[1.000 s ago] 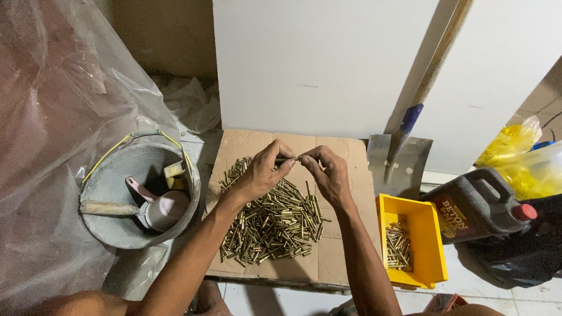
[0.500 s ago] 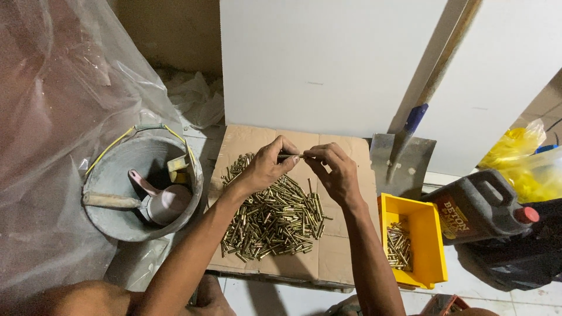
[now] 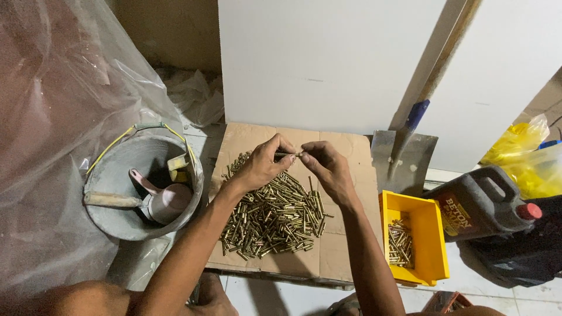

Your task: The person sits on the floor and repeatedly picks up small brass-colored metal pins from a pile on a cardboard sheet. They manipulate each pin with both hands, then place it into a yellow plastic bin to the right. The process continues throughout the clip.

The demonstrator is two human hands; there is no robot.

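Observation:
My left hand (image 3: 263,165) and my right hand (image 3: 326,167) meet above a sheet of cardboard (image 3: 345,146), both pinching one small brass-coloured bolt (image 3: 289,155) held level between the fingertips. Under the hands a heap of several similar brass anchor bolts (image 3: 272,217) is spread over the cardboard. To the right stands a yellow plastic bin (image 3: 433,234) with several of the same bolts lying inside it.
A grey bucket (image 3: 111,225) with a scoop and a wooden-handled tool stands at the left, beside clear plastic sheeting (image 3: 52,105). A shovel (image 3: 404,158) leans on the white wall. A dark jug with a red cap (image 3: 483,205) and yellow bags (image 3: 521,146) sit at the right.
Both hands stay together on the small bolt with only slight finger movement. The view has shifted a little.

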